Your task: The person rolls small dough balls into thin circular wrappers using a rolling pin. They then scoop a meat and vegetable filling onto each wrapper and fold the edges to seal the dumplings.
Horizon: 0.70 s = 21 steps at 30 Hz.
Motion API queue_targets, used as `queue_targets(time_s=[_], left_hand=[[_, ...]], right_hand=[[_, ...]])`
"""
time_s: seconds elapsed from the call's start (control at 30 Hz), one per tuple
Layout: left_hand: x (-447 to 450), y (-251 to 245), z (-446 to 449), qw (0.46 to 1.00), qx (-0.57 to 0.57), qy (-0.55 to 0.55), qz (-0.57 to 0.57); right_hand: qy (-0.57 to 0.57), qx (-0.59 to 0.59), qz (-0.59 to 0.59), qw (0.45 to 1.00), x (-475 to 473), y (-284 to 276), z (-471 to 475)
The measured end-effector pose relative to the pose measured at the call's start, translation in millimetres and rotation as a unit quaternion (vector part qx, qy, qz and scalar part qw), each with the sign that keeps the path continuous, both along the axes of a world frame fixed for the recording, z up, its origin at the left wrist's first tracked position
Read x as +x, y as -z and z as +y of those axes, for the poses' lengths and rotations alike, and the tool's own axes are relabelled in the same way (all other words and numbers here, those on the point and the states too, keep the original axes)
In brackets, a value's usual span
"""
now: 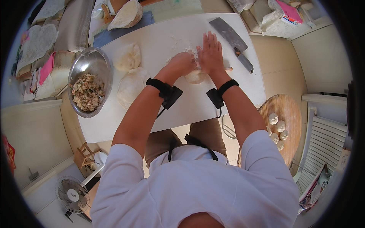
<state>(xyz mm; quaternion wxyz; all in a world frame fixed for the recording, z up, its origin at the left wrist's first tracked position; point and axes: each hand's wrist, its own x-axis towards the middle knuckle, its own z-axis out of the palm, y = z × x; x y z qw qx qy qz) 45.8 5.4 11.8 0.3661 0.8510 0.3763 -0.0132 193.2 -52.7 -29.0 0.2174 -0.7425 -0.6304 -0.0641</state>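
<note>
A small flat round of dough (195, 78) lies on the white tabletop (182, 114) beneath my hands. My left hand (182, 63) is curled at the dough's far left edge, its fingertips mostly hidden. Palm down, my right hand (211, 54) stretches flat across a thin wooden rolling pin (229, 69), whose tip shows to the right of the wrist. Loose flour (186, 47) is scattered just beyond both hands. Two large pale lumps of dough, one farther back (128, 58) and one nearer (131, 87), rest left of my left forearm.
A steel bowl of chopped filling (87, 92) stands at the table's left edge. A cleaver (231, 35) lies at the back right. On the right, a round wooden board (292, 119) carries several stuffed buns (273, 118). A fan (72, 195) stands at lower left, a radiator (328, 139) at right.
</note>
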Motion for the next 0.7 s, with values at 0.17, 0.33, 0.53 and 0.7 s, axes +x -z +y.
queue_targets(time_s=[0.17,0.33,0.53,0.7], left_hand=[[-18,8,5,0.994,-0.007,0.025,-0.102],[-48,2,7,0.973,-0.229,0.033,-0.018],[-18,-2,-1,0.999,0.034,0.038,-0.011],[-6,7,-6,0.997,0.043,0.037,-0.045]], right_hand=[[-0.055,-0.120,0.041,0.990,-26,-12,-106],[-0.071,-0.133,0.027,0.988,-29,-12,-133],[-0.033,-0.052,-0.022,0.998,-8,0,-23],[-0.016,-0.060,0.018,0.998,-11,-7,-23]])
